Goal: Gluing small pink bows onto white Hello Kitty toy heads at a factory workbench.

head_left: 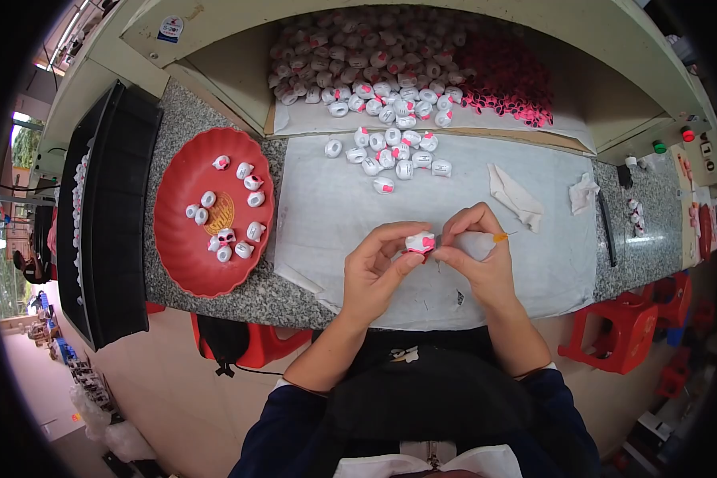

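On my right, a slim black strip [606, 219] lies on the speckled grey granite worktop [657, 231], near a crumpled white cloth [583, 193]. Beyond them, a round green button [660, 147] and a round red button [687, 134] project. Lower right: red plastic stool [613, 331]. Lower left: black bag [221, 338], partly covering a second stool [275, 342], also red. Upper left: blue-and-white sticker [170, 29] on the cream bench frame [223, 28].

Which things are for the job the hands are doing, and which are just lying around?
Seem to be for the job:
white-and-pink piece in the left hand
soft bottle in the right hand
loose white pieces
pink pieces
red dish

Probably just lying around:
long white cloth
crumpled cloth
black rod
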A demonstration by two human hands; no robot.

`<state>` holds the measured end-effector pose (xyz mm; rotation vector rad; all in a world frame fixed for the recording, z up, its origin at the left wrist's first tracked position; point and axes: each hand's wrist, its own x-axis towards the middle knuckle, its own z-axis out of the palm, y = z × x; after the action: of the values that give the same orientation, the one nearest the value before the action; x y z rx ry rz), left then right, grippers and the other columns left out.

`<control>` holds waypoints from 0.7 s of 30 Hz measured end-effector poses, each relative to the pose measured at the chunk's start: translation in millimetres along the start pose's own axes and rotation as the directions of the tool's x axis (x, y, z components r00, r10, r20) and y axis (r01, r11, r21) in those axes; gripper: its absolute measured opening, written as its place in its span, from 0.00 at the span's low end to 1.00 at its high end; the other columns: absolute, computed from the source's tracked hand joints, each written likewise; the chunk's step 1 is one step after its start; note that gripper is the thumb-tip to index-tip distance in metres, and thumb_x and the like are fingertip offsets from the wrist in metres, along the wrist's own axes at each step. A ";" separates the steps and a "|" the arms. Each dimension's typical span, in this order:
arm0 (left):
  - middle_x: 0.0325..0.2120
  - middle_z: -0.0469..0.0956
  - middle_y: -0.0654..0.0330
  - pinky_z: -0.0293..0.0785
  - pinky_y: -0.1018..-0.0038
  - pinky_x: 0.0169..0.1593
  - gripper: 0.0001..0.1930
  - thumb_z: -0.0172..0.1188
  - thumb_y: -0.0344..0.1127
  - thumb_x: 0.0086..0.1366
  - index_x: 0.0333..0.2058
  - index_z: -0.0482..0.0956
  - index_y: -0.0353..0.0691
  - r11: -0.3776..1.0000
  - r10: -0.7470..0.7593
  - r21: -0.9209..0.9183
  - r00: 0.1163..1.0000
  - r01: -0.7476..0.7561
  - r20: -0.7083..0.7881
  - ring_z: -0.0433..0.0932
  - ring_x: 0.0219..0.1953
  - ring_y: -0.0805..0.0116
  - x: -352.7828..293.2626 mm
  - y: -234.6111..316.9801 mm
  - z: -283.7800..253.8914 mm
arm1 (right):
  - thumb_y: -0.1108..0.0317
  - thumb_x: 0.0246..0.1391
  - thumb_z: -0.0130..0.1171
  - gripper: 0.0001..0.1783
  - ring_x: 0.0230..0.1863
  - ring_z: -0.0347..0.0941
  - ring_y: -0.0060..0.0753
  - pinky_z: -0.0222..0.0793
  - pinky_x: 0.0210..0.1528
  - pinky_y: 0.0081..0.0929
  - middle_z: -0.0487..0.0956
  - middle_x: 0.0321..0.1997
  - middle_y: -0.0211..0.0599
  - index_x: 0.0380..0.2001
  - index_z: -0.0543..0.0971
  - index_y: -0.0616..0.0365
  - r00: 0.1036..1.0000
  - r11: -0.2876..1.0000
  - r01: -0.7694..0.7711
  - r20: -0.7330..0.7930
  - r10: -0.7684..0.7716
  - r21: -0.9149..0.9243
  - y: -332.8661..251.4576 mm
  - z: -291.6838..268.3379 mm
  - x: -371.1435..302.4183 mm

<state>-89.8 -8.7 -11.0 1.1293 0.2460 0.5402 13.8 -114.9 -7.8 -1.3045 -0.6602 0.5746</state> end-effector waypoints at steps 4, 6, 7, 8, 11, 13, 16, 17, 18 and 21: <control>0.39 0.69 0.53 0.65 0.75 0.44 0.15 0.53 0.21 0.50 0.38 0.67 0.31 0.995 0.004 -0.097 0.997 0.004 0.083 0.68 0.42 0.68 0.3 -6.2 -8.7 | 0.78 0.33 0.61 0.19 0.26 0.63 0.17 0.58 0.28 0.13 0.68 0.24 0.30 0.32 0.67 0.59 0.994 0.997 -0.031 0.103 0.023 0.076 -9.9 2.6 -0.4; 0.39 0.69 0.53 0.65 0.74 0.45 0.14 0.53 0.21 0.50 0.38 0.67 0.31 0.994 -0.001 -0.108 0.995 0.013 0.104 0.68 0.42 0.67 -0.3 -7.1 -10.6 | 0.77 0.33 0.62 0.20 0.28 0.65 0.18 0.60 0.29 0.14 0.70 0.25 0.30 0.34 0.69 0.62 0.972 0.992 -0.116 0.210 0.105 0.040 -14.9 3.8 1.2; 0.38 0.69 0.52 0.64 0.74 0.45 0.14 0.53 0.20 0.49 0.38 0.68 0.31 0.993 0.005 -0.115 0.993 0.008 0.118 0.68 0.42 0.67 -0.6 -6.9 -10.8 | 0.77 0.33 0.62 0.20 0.28 0.65 0.18 0.60 0.29 0.14 0.70 0.25 0.30 0.34 0.69 0.62 0.972 0.992 -0.117 0.208 0.106 0.040 -13.6 3.5 0.7; 0.38 0.69 0.52 0.64 0.74 0.45 0.14 0.53 0.20 0.49 0.37 0.68 0.31 0.992 0.012 -0.122 0.991 0.004 0.131 0.68 0.42 0.66 -0.9 -6.7 -10.7 | 0.77 0.33 0.62 0.20 0.29 0.66 0.19 0.61 0.30 0.15 0.71 0.26 0.32 0.34 0.69 0.63 0.976 0.994 -0.105 0.194 0.095 0.040 -11.1 3.1 0.1; 0.37 0.70 0.52 0.63 0.73 0.46 0.13 0.54 0.20 0.49 0.36 0.69 0.32 0.989 -0.021 -0.140 0.987 0.044 0.162 0.68 0.42 0.65 -0.6 -5.7 -9.2 | 0.77 0.32 0.62 0.18 0.31 0.68 0.21 0.64 0.32 0.16 0.73 0.29 0.35 0.32 0.71 0.65 0.977 0.983 -0.154 0.165 0.137 0.099 -12.2 2.0 -1.0; 0.37 0.70 0.53 0.63 0.73 0.46 0.13 0.54 0.20 0.49 0.36 0.70 0.32 0.994 -0.001 -0.108 0.987 0.019 0.162 0.68 0.42 0.65 -0.9 -5.9 -8.3 | 0.77 0.32 0.62 0.16 0.32 0.69 0.23 0.65 0.33 0.17 0.73 0.30 0.37 0.30 0.72 0.65 0.970 0.965 -0.212 0.153 0.188 0.157 -14.1 0.7 -1.3; 0.36 0.71 0.54 0.64 0.72 0.45 0.12 0.55 0.21 0.48 0.35 0.71 0.32 0.997 0.073 -0.020 0.982 -0.070 0.177 0.69 0.42 0.65 -0.6 -6.8 -8.6 | 0.78 0.35 0.60 0.15 0.30 0.67 0.18 0.64 0.33 0.16 0.73 0.28 0.32 0.32 0.73 0.65 0.958 0.951 -0.241 0.204 0.201 0.192 -14.0 -2.0 -1.8; 0.36 0.72 0.54 0.64 0.72 0.45 0.12 0.55 0.21 0.48 0.35 0.71 0.33 0.990 0.124 0.034 0.973 -0.134 0.194 0.69 0.42 0.64 -0.4 -7.0 -9.0 | 0.78 0.35 0.60 0.15 0.30 0.67 0.18 0.64 0.33 0.16 0.73 0.28 0.32 0.31 0.73 0.64 0.958 0.947 -0.243 0.209 0.199 0.210 -12.9 -2.1 -2.3; 0.36 0.72 0.54 0.64 0.72 0.45 0.12 0.55 0.21 0.48 0.35 0.71 0.33 0.990 0.125 0.034 0.973 -0.134 0.193 0.69 0.42 0.64 0.0 -7.1 -9.1 | 0.78 0.35 0.60 0.15 0.30 0.67 0.18 0.64 0.33 0.16 0.73 0.27 0.32 0.31 0.73 0.64 0.957 0.943 -0.244 0.213 0.196 0.227 -12.1 -2.1 -2.5; 0.35 0.72 0.55 0.64 0.73 0.45 0.12 0.55 0.22 0.49 0.35 0.72 0.33 0.982 0.159 0.068 0.966 -0.176 0.204 0.69 0.41 0.65 0.1 -6.0 -8.5 | 0.77 0.34 0.61 0.14 0.29 0.67 0.18 0.64 0.32 0.16 0.73 0.27 0.32 0.31 0.73 0.64 0.960 0.941 -0.246 0.191 0.203 0.233 -13.3 0.0 -3.3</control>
<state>-91.8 -3.8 -20.0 1.2858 0.0008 0.5667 11.6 -119.6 5.0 -1.1037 -0.5530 0.9327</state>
